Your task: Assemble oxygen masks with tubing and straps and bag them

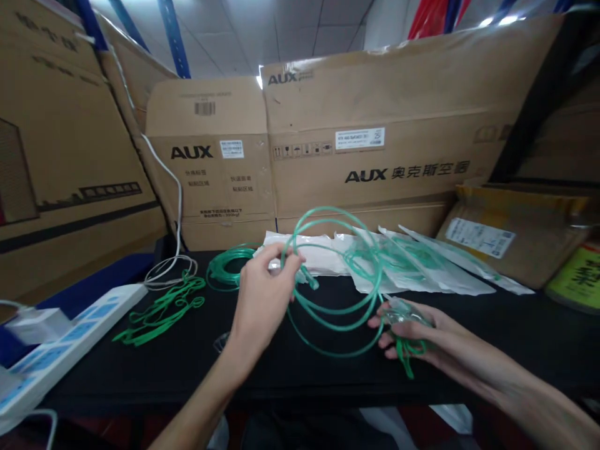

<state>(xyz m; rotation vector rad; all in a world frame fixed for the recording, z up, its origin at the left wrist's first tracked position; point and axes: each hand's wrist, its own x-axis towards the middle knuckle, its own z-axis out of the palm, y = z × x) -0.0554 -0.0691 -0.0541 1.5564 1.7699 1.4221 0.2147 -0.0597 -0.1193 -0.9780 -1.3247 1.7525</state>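
Loops of thin green tubing (337,326) hang in the air between my two hands. My left hand (269,275) pinches the coil on its left side, and a green connector end (309,279) sticks out beside the fingers. In my right hand (417,328) lies a clear oxygen mask (402,310), with the fingers closed around it and a green elastic strap (407,356) dangling below. The tubing runs close by the right fingertips; where it joins the mask is hidden.
Behind my hands lie white and clear packets (422,262) with green tubing inside. At left are a green tubing coil (229,265), green elastic straps (164,309) and a white power strip (75,344). Cardboard boxes (309,181) wall the back; a smaller carton (515,231) stands right.
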